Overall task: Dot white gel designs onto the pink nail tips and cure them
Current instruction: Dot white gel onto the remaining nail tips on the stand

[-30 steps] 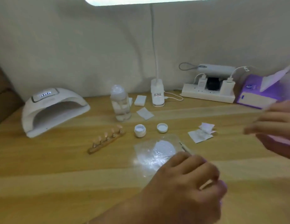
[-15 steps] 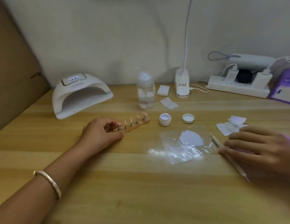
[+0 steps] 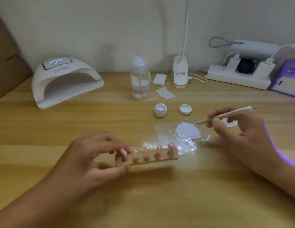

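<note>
My left hand pinches the left end of a wooden holder strip that carries several pink nail tips, held near the table's middle. My right hand grips a dotting pen, its tip pointing at a blob of white gel on a clear plastic sheet. An open gel jar and its lid stand just behind the sheet. The white curing lamp sits at the back left with its display lit.
A clear bottle stands behind the jar, with white wipes beside it. A desk lamp base, a power strip with chargers and a purple box line the back right by the wall.
My left hand has pulled the holder strip from near the curing lamp toward me. My right hand has picked the dotting pen up off the table and raised it over the gel sheet.
</note>
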Demonstrator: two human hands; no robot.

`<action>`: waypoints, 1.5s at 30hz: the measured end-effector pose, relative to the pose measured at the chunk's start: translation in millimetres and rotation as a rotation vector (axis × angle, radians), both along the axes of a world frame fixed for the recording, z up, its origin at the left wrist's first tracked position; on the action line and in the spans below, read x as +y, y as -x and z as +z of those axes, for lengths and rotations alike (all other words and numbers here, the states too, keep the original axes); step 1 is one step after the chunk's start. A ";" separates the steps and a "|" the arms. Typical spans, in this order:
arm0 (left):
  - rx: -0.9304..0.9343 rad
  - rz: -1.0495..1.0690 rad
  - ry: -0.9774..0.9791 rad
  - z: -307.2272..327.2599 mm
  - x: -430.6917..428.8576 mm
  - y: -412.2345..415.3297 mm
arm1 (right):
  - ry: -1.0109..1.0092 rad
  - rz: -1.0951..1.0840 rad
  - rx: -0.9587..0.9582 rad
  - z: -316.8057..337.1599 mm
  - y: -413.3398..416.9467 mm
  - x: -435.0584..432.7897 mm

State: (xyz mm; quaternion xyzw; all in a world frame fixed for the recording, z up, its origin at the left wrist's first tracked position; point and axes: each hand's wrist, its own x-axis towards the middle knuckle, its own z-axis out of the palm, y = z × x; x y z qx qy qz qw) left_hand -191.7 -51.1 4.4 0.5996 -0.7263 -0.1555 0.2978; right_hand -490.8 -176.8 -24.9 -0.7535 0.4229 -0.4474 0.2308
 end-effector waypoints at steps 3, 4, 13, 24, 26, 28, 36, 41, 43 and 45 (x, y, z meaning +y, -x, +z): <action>-0.091 -0.101 -0.018 -8.0 -6.0 36.7 | -0.101 0.060 -0.004 -4.3 -0.4 -1.9; -0.069 -0.113 -0.035 -11.5 -9.6 45.2 | -0.111 0.073 0.010 -3.8 0.5 -1.7; 0.049 -0.049 -0.002 -34.5 -20.6 62.4 | -0.178 0.078 0.054 -2.7 1.8 -0.7; 0.223 -0.015 0.037 -38.6 -24.8 62.1 | -0.142 0.079 0.056 -0.8 0.2 1.4; 0.244 -0.016 0.045 -38.3 -25.2 61.6 | -0.137 0.077 0.064 -1.5 0.6 1.7; 0.255 -0.011 0.042 -37.8 -25.1 61.6 | -0.135 0.073 0.073 -1.9 0.7 1.9; 0.175 0.002 0.094 -35.5 -20.4 70.8 | -0.114 0.065 0.020 -3.4 3.0 2.5; -0.010 0.023 0.220 -27.5 -15.0 73.0 | -0.017 0.062 -0.081 5.6 2.9 2.5; -0.026 0.034 0.276 -23.7 -11.4 75.2 | -0.006 0.076 -0.121 13.3 2.0 3.9; 0.043 0.035 0.255 -17.9 -5.8 78.0 | 0.014 0.108 -0.180 23.8 0.0 9.9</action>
